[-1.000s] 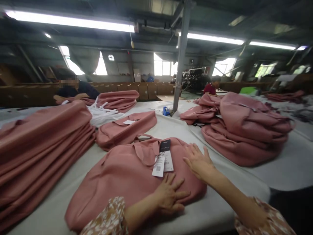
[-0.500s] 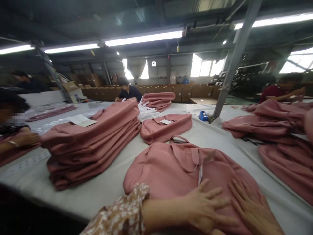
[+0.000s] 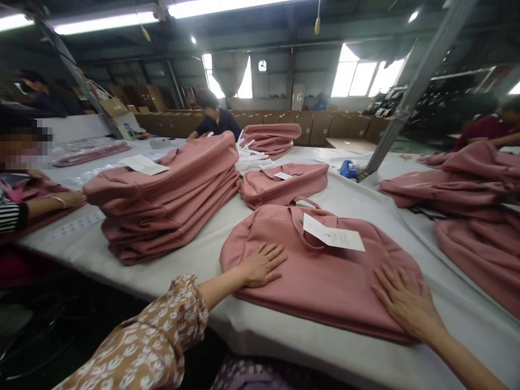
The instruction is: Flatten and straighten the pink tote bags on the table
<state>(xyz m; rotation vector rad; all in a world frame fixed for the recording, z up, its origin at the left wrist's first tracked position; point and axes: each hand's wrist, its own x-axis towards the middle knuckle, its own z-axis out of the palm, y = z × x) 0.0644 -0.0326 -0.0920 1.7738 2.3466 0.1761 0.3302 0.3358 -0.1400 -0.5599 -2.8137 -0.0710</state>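
A pink bag (image 3: 320,281) lies flat before me near the table's front edge, its handles toward the far side. On its upper face rests a white paper tag (image 3: 335,234), close to the handles. My left hand (image 3: 263,265) is pressed flat on the bag's left part with the fingers stretched out. Over on the right part my right hand (image 3: 404,300) lies open, fingers spread on the fabric. Just beyond it sits another pink bag (image 3: 284,187) with a small white tag on top.
A tall stack of pink bags (image 3: 170,200) stands at left, more pink bags (image 3: 455,184) at right. A metal post (image 3: 414,103) rises behind a blue object (image 3: 348,169). Co-workers sit left, far back and right. White cloth (image 3: 357,211) covers the table.
My left hand has slid left across the bag, away from my right hand. The bag's tag now lies flat on top, and the bag's near edge shows. The view has tilted down.
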